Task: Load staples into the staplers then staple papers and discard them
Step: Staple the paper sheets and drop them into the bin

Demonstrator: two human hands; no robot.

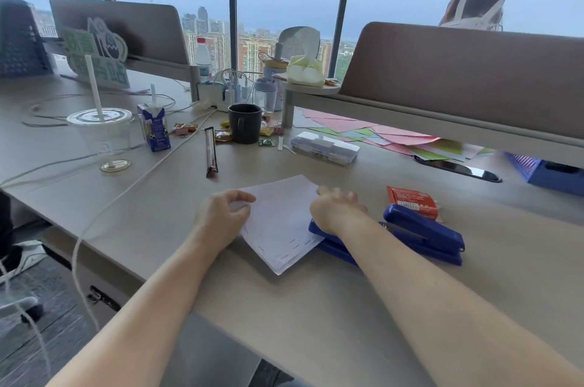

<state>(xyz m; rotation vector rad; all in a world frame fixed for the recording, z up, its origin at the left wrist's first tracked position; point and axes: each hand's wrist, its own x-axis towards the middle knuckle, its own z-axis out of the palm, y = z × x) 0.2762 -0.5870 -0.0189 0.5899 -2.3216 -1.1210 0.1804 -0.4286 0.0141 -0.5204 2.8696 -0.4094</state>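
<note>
Both forearms reach in from the lower edge, bare, converging on the white paper [279,222] lying on the tabletop [177,216].

Left hand [221,212]: palm down, wrist low, fingers curled with thumb and forefinger pinching the paper's left edge. The sheet lifts slightly there.

Right hand [336,208]: knuckles up, fingers bent and pressing down on the front end of a blue stapler [331,242], closed over it. The paper's right edge sits tucked in at that stapler's front. Rows of short staple marks run along the paper's near edges.

A second blue stapler [423,228] lies just behind the first, right of the wrist, touching or nearly so; cannot tell which. A red packet [412,201] sits beyond it, barcode visible, print too small to read.

Farther back: clear plastic box [325,148], black mug [245,122], blue drink carton [154,130] with straw, lidded plastic cup [101,137], coloured paper sheets [379,133] under the partition. Green signboard [94,61] at left carries large characters, not legible.
</note>
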